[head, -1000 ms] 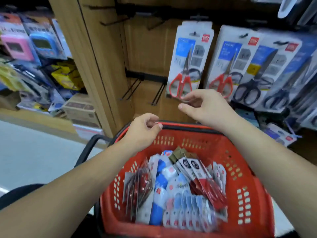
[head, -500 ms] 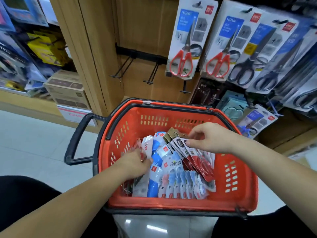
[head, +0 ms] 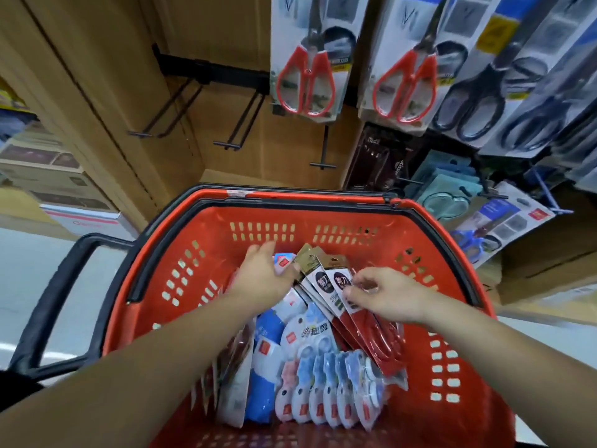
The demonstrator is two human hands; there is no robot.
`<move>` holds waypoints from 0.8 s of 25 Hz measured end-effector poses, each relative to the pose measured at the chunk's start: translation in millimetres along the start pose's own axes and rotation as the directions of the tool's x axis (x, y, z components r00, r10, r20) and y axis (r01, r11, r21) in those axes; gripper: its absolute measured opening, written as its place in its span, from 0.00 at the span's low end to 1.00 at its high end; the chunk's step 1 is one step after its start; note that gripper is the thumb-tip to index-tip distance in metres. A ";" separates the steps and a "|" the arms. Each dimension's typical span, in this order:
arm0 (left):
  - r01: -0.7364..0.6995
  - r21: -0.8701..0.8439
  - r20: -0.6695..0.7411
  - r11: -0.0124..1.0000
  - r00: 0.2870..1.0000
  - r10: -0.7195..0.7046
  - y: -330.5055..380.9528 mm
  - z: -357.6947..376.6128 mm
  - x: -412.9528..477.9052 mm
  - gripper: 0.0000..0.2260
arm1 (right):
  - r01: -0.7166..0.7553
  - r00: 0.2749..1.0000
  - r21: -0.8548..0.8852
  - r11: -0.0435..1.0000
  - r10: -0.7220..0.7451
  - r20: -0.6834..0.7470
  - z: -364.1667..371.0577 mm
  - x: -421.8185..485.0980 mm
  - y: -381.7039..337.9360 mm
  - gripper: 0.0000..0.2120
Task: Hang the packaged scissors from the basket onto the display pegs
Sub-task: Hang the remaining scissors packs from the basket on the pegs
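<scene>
A red basket (head: pixel 445 376) fills the lower view, seen from above, with both bare arms reaching into it. In the middle of the basket, a fanned stack of packaged scissors (head: pixel 368 331) leans toward the far wall, with red cards and gold tops. The right hand (head: pixel 387 295) has a narrow grip: its fingers are curled, and thumb and forefinger appear to pinch the upper edge of the nearest card. The left hand (head: pixel 265 273) lies wide open at the basket's far left, fingers nearly straight, across blue-and-white packs (head: pixel 268 334) beside the scissors. Beyond the basket's far rim, black display pegs (head: pixel 240 124) jut from a wooden panel (head: pixel 226 37). Red-handled scissors (head: pixel 307 85) hang in packs above the rim.
</scene>
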State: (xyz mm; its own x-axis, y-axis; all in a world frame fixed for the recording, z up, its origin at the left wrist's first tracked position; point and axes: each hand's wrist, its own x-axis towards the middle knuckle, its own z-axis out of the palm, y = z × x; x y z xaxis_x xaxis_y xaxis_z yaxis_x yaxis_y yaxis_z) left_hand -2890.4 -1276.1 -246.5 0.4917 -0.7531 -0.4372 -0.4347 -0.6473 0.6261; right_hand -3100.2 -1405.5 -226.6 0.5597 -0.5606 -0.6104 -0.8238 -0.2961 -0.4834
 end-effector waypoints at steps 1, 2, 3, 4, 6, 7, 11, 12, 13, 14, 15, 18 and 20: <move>0.039 -0.063 0.023 0.997 0.999 -0.037 -1.9 -2.3 8.1 0.29 | 0.002 1.000 -0.010 1.000 -0.002 0.009 1.2 1.8 4.0 0.17; 0.074 -0.165 0.056 0.984 0.996 -0.066 -1.7 -0.6 13.7 0.26 | 0.004 1.000 -0.027 1.000 -0.004 0.009 4.0 1.3 8.8 0.15; 0.107 -0.265 0.094 0.958 0.992 -0.085 1.4 3.9 16.9 0.22 | -0.003 1.000 -0.034 0.999 0.003 -0.006 7.3 -0.9 11.7 0.14; 0.127 -0.333 0.124 0.934 0.988 -0.090 6.5 10.3 18.6 0.19 | -0.017 1.000 -0.030 0.999 0.016 -0.026 10.3 -3.2 14.1 0.14; 0.121 -0.388 0.126 0.914 0.989 -0.077 16.3 26.8 18.7 0.13 | -0.050 0.997 0.022 0.999 0.051 -0.050 18.2 -2.4 21.8 0.20; 0.106 -0.395 0.101 0.912 0.992 -0.071 21.0 34.6 16.4 0.09 | -0.080 0.995 0.058 0.995 0.083 -0.049 21.8 0.6 26.6 0.23; 0.041 -0.432 0.034 0.901 0.999 -0.029 28.1 46.3 6.8 0.06 | -0.154 0.978 0.409 0.900 0.199 -0.070 17.6 3.7 31.4 0.23; 0.029 -0.464 0.028 0.885 0.999 -0.018 31.2 46.1 2.9 0.06 | -0.159 0.977 0.512 0.844 0.211 -0.044 15.8 1.1 29.9 0.27; 0.024 -0.485 0.033 0.874 0.999 -0.009 36.5 45.6 -1.0 0.06 | -0.150 0.981 0.583 0.799 0.192 -0.011 13.6 -4.3 25.9 0.31; 0.021 -0.506 0.045 0.862 0.999 0.001 42.3 44.4 -4.4 0.06 | -0.133 0.986 0.605 0.785 0.168 -0.002 11.9 -8.0 23.1 0.35; 0.017 -0.524 0.055 0.851 0.998 0.014 46.6 42.7 -8.2 0.06 | -0.105 0.990 0.572 0.814 0.143 -0.021 12.3 -9.4 22.6 0.39; -0.052 -0.550 0.011 0.834 0.998 0.069 56.7 29.8 -24.8 0.07 | -0.050 0.989 0.354 0.934 0.096 -0.114 8.8 -22.4 18.7 0.45; -0.091 -0.573 -0.059 0.814 0.996 0.070 62.5 10.1 -36.6 0.06 | -0.013 0.987 0.280 0.960 0.057 -0.148 3.6 -33.5 15.9 0.48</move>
State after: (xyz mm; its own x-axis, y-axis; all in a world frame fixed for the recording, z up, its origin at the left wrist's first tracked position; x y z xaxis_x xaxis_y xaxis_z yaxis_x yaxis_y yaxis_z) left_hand -2943.2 -1290.2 -197.9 0.5040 -0.7882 -0.3532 0.0339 -0.3906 0.9199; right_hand -3131.7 -1388.6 -216.1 0.4921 -0.6849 -0.5373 -0.7729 -0.0599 -0.6317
